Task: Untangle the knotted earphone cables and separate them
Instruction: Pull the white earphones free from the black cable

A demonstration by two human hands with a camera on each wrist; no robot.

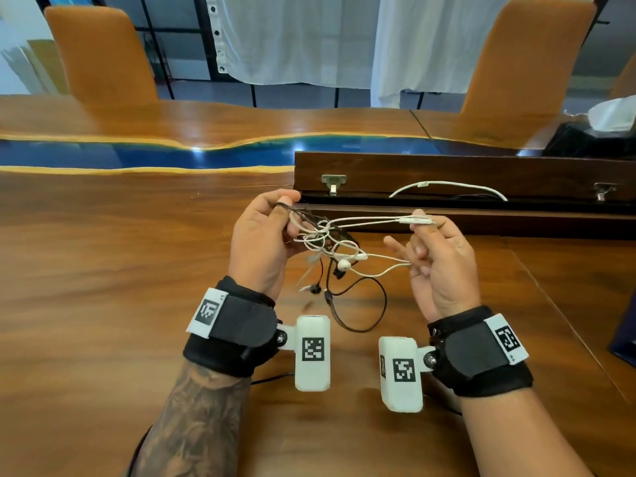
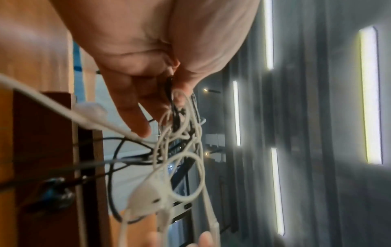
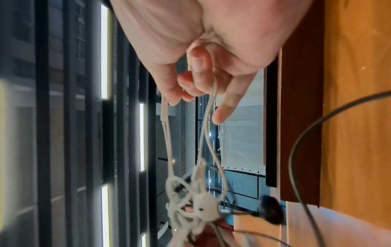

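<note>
While the knot [image 1: 323, 235] of white and black earphone cables hangs between our hands, above the wooden table [image 1: 103, 270], it sits close against our left hand [image 1: 265, 235], which pinches black strands. The white strands run sideways from it to our right hand [image 1: 437, 256], whose fingers pinch them near the inline remote [image 1: 416, 220]. A black loop [image 1: 361, 304] trails onto the table. Beyond are orange chairs [image 1: 99, 53] and white curtains [image 1: 292, 36].

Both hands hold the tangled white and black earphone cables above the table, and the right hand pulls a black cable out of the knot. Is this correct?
One detail is wrong: the head view shows the right hand pulling a white cable, not a black one. The rest stands.
</note>
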